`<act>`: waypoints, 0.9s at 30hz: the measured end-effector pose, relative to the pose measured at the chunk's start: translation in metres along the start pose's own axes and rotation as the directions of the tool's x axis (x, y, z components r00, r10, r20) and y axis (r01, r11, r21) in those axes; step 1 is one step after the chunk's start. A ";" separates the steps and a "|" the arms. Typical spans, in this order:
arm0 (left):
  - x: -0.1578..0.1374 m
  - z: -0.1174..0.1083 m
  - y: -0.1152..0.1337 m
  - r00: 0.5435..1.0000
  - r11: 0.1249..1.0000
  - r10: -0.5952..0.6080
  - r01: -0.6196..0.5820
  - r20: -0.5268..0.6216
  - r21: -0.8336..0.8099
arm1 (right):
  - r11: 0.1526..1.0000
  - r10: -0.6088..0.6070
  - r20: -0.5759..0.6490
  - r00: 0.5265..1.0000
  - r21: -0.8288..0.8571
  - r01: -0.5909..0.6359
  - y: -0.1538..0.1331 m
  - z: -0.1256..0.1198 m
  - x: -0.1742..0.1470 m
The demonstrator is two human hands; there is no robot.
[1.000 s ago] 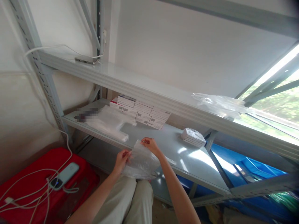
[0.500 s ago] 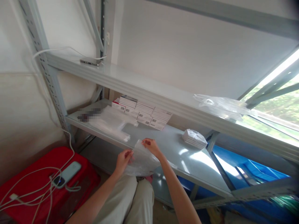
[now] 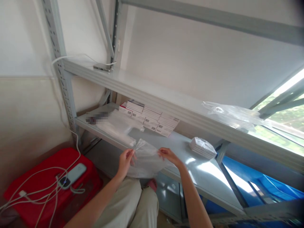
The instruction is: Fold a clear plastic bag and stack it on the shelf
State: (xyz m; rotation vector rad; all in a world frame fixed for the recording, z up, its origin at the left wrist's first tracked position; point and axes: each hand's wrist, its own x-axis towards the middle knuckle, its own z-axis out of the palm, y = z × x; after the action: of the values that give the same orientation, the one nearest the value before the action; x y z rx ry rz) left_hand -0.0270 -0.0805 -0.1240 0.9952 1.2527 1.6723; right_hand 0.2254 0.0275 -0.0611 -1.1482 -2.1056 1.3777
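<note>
Both of my hands hold one clear plastic bag [image 3: 146, 160] in front of the lower shelf [image 3: 209, 171] of a grey metal rack. My left hand [image 3: 125, 160] pinches the bag's left top edge. My right hand [image 3: 167, 155] pinches its right top edge, so the bag hangs spread between them above my lap. Behind the bag on the shelf lie a pile of clear bags [image 3: 116, 126] and a row of white and red boxes [image 3: 149, 117].
A small wrapped pack [image 3: 200, 147] sits on the lower shelf to the right. Loose plastic [image 3: 228, 112] and a flat device [image 3: 102, 66] with a white cable lie on the upper shelf. A red case [image 3: 47, 186] with a phone and cables is at lower left. Blue bins [image 3: 256, 186] are under the shelf at right.
My hands have moved apart, stretching the bag's top edge wider. The view has shifted a little to the left and down.
</note>
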 end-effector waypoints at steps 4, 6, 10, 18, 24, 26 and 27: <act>0.003 -0.006 0.024 0.999 0.999 0.009 -0.007 0.052 -0.049 | 1.000 -0.015 -0.104 0.994 0.011 0.016 -0.027 -0.013 -0.007; 0.003 -0.011 0.039 0.998 0.997 0.023 -0.018 0.064 -0.069 | 0.999 -0.038 -0.108 0.993 0.011 0.039 -0.046 -0.016 -0.009; 0.002 -0.026 0.071 1.000 0.991 0.000 0.002 0.014 -0.133 | 0.995 -0.097 -0.120 0.988 0.005 0.098 -0.087 -0.018 -0.007; 0.001 -0.076 0.053 0.986 0.857 -0.123 0.165 0.116 -0.489 | 0.977 -0.207 -0.141 0.968 0.017 0.211 -0.134 -0.007 0.044; 0.001 -0.067 0.010 0.944 0.894 -0.143 0.252 0.298 -0.370 | 0.959 -0.278 -0.170 0.946 0.005 0.283 -0.137 0.004 0.133; 0.008 -0.054 0.015 0.955 0.936 -0.145 0.217 0.260 -0.276 | 0.959 -0.283 -0.132 0.950 -0.063 0.277 -0.140 0.009 0.162; 0.013 -0.049 0.020 0.967 0.952 -0.145 0.194 0.208 -0.235 | 0.958 -0.281 -0.123 0.952 -0.102 0.269 -0.143 0.012 0.175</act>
State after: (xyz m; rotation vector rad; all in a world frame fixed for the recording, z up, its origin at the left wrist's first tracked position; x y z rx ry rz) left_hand -0.0797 -0.0884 -0.1124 0.8421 0.9444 1.5206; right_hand 0.0516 0.1328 0.0391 -0.9081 -2.1455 1.0623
